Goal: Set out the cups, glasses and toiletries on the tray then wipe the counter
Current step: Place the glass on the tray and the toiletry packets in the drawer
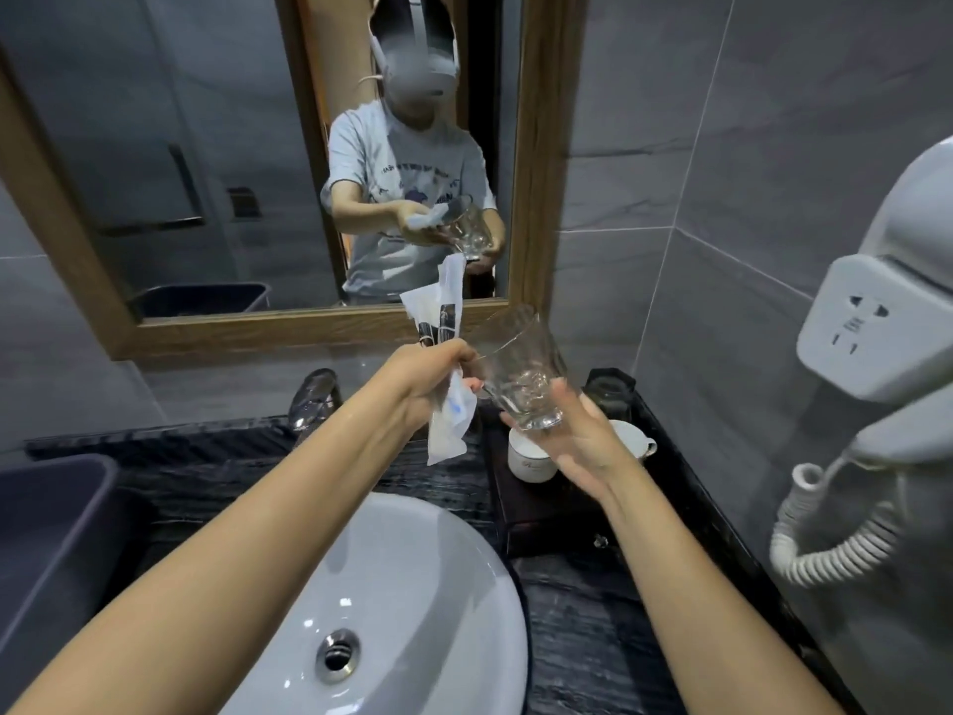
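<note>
Forearms: both bare arms reach forward from the bottom edge, over the sink and counter, nearest the camera.
Right hand (577, 436): fingers curled around the base of a clear glass, palm turned up and inward.
Glass (521, 369): clear, thick-bottomed, held in the air and tilted, mouth pointing up and to the left, above the back end of the tray.
Left hand (428, 376): fingers closed on a bunch of white toiletry packets, fist just beside the glass's rim.
Packets (446, 322): thin white sachets with dark print stick up above the fist; another one hangs down below it with a blue mark.
Tray (536, 513): dark, rectangular, on the counter to the right of the sink, running back toward the wall.
Cups (531, 459): two white ceramic cups on the tray, right under the held glass; the right one is mostly hidden by the hand, its handle showing.
Second glass (611, 392): dark-looking tumbler at the tray's far corner, beside the wall.
Sink (412, 585): white round basin with a metal drain, below the arms.
Tap (314, 399): chrome, behind the basin.
Counter (582, 611): black with a streaked grain.
Bin (51, 534): dark plastic tub at the left edge.
Mirror (258, 327): wood-framed, reflecting the person holding glass and packets.
Hair dryer (897, 322): white wall unit with socket and coiled cord, on the right wall.
</note>
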The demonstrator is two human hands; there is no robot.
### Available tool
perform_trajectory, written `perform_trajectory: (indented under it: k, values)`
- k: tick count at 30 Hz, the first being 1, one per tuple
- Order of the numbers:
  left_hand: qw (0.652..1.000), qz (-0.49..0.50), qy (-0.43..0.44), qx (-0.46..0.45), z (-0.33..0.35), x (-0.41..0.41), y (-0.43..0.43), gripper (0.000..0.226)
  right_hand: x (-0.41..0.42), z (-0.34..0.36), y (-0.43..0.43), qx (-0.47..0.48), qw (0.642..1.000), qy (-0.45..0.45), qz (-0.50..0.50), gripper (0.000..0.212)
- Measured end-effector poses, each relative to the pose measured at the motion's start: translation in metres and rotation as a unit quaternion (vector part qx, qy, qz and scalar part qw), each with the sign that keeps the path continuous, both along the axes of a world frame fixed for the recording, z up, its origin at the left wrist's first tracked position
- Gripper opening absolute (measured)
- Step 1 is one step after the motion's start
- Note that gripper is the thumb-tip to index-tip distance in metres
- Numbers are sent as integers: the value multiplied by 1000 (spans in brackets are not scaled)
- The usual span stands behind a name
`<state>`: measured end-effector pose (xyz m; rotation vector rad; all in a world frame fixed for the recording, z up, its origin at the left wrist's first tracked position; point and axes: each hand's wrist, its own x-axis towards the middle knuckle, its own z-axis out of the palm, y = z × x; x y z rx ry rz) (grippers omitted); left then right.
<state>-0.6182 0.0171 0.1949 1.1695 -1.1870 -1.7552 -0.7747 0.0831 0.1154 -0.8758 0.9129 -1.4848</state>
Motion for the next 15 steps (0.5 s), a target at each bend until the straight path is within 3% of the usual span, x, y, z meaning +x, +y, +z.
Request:
perform_trajectory:
  k: [3, 6, 9, 12, 15]
  values:
    - [1000, -7, 9, 19, -2, -10, -5, 14, 7, -5, -4, -5, 987, -160, 10, 90]
    - [998, -14, 35, 44, -3, -13, -12, 17, -1, -1, -16, -5, 983, -179, -40, 61]
    - [997, -40, 26, 58, -8, -3, -22, 28, -22, 5, -26, 13, 993, -82, -80, 62]
    - [992, -23, 59, 106, -22, 11, -32, 21, -46, 12, -34, 76, 984, 91, -136, 66]
    - [992, -27, 66, 109, -36, 21, -40, 8, -64, 19, -48, 114, 940, 279, -162, 32]
